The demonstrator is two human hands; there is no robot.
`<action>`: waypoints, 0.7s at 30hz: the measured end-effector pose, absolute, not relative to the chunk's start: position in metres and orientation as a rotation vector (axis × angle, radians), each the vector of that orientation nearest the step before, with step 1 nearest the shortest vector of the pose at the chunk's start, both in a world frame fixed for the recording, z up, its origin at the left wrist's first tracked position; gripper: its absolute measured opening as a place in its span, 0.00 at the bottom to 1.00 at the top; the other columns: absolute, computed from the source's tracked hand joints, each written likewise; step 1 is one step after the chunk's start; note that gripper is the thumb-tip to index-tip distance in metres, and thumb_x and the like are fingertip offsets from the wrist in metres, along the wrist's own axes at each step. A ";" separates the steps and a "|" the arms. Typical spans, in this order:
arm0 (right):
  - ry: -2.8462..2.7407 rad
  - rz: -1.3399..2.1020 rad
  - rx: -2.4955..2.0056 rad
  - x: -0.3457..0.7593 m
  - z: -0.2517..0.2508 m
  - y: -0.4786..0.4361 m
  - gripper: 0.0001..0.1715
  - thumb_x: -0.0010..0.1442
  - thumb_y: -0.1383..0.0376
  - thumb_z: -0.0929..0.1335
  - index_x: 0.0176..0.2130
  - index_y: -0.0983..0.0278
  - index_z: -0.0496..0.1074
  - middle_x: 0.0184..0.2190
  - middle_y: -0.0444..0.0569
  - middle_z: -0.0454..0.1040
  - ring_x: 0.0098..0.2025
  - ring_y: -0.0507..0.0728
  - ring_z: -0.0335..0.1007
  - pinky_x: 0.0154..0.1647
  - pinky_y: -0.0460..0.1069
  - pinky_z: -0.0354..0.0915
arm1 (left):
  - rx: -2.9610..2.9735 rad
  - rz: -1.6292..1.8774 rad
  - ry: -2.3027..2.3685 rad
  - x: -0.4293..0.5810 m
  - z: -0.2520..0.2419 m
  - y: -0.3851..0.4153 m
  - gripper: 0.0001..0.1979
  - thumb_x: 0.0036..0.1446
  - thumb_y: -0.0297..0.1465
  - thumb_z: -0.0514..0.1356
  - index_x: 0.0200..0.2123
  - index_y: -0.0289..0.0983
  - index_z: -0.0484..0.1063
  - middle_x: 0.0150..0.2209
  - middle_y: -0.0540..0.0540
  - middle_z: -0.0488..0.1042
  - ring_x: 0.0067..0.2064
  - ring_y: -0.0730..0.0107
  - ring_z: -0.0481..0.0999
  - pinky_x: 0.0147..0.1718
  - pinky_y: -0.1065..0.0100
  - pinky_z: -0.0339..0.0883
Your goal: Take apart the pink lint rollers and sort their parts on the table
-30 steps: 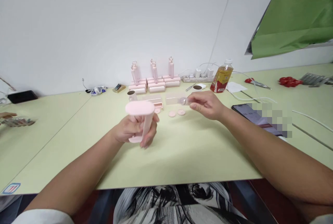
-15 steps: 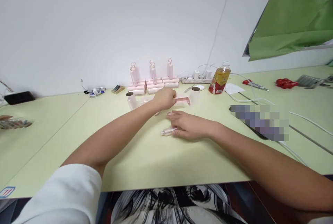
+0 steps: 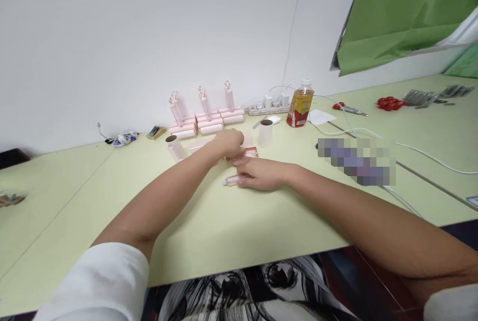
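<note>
My left hand reaches over the middle of the table, fingers closed on a pink plastic lint roller cover, which it partly hides. Close by lies my right hand, its fingertips meeting the pink piece. A clear handle sticks out to the left from between the right hand's curled thumb and fingers, low over the table. White rolls with brown cores flank the hands: a left roll and a right roll. Behind the left hand a pale pink roller part is mostly covered.
Several pink lint rollers with upright handles stand along the wall. Behind on the right are a power strip and a drink bottle. A blurred-out object, white cables and a red-handled tool lie further right.
My left hand has brought the pink cover nearer to my right hand, so the two now meet. The view has turned slightly to the right.
</note>
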State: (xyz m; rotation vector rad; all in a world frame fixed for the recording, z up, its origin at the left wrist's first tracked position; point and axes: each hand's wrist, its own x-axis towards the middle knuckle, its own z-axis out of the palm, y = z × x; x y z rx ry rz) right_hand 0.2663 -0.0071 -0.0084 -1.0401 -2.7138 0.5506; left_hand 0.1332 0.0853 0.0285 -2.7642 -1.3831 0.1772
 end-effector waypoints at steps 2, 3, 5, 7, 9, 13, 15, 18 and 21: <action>-2.728 0.539 -1.058 0.267 -0.007 -0.005 0.14 0.62 0.57 0.64 0.30 0.64 0.67 0.41 0.55 0.71 0.37 0.59 0.65 0.34 0.50 0.59 | -2.802 0.043 -1.333 0.130 0.035 0.093 0.16 0.58 0.38 0.54 0.43 0.39 0.77 0.41 0.41 0.78 0.43 0.55 0.76 0.42 0.60 0.68; -2.720 0.534 -1.054 0.268 -0.007 -0.005 0.14 0.62 0.57 0.64 0.31 0.64 0.67 0.41 0.55 0.71 0.38 0.59 0.66 0.35 0.51 0.59 | -2.804 -0.050 -1.303 0.129 0.036 0.098 0.18 0.59 0.38 0.52 0.46 0.39 0.76 0.45 0.42 0.77 0.47 0.56 0.75 0.45 0.60 0.68; -2.713 0.534 -1.030 0.269 -0.007 -0.004 0.13 0.62 0.58 0.64 0.30 0.64 0.67 0.43 0.56 0.71 0.40 0.60 0.66 0.37 0.52 0.60 | -2.780 -0.161 -1.267 0.126 0.036 0.107 0.20 0.61 0.37 0.51 0.53 0.39 0.72 0.54 0.40 0.72 0.54 0.54 0.71 0.51 0.57 0.65; -2.713 0.543 -1.016 0.269 -0.006 -0.003 0.13 0.62 0.58 0.64 0.30 0.64 0.68 0.44 0.57 0.72 0.42 0.62 0.67 0.40 0.53 0.61 | -2.777 -0.115 -1.270 0.123 0.032 0.116 0.23 0.62 0.37 0.51 0.59 0.40 0.66 0.60 0.40 0.66 0.59 0.52 0.65 0.55 0.53 0.60; -2.706 0.554 -1.012 0.270 -0.006 -0.002 0.13 0.62 0.59 0.65 0.31 0.64 0.70 0.45 0.58 0.72 0.44 0.63 0.68 0.42 0.54 0.61 | -2.813 -0.016 -1.294 0.121 0.028 0.121 0.25 0.63 0.38 0.51 0.62 0.42 0.62 0.63 0.42 0.64 0.62 0.52 0.63 0.57 0.51 0.58; -2.689 0.579 -1.010 0.272 -0.007 0.001 0.12 0.61 0.59 0.66 0.32 0.65 0.72 0.49 0.58 0.72 0.49 0.65 0.68 0.45 0.54 0.61 | -2.845 0.044 -1.339 0.117 0.026 0.124 0.23 0.64 0.38 0.49 0.60 0.42 0.65 0.57 0.46 0.72 0.57 0.57 0.69 0.55 0.58 0.60; -2.673 0.594 -0.999 0.273 -0.008 0.002 0.12 0.61 0.58 0.67 0.32 0.65 0.72 0.50 0.58 0.72 0.50 0.65 0.68 0.45 0.54 0.61 | -2.850 0.037 -1.342 0.115 0.027 0.122 0.23 0.64 0.38 0.49 0.59 0.42 0.67 0.55 0.46 0.74 0.55 0.58 0.71 0.54 0.60 0.62; -2.656 0.613 -0.996 0.275 -0.009 0.004 0.13 0.61 0.58 0.67 0.32 0.65 0.71 0.47 0.58 0.74 0.48 0.64 0.69 0.43 0.53 0.62 | -2.864 0.021 -1.343 0.112 0.027 0.118 0.23 0.64 0.38 0.49 0.59 0.42 0.67 0.56 0.46 0.73 0.55 0.58 0.72 0.53 0.62 0.62; -2.643 0.595 -0.967 0.277 -0.007 0.005 0.13 0.62 0.58 0.66 0.31 0.64 0.71 0.43 0.56 0.75 0.45 0.62 0.70 0.41 0.51 0.61 | -2.855 0.016 -1.357 0.111 0.025 0.112 0.23 0.64 0.37 0.48 0.60 0.42 0.65 0.58 0.45 0.71 0.57 0.57 0.70 0.54 0.60 0.62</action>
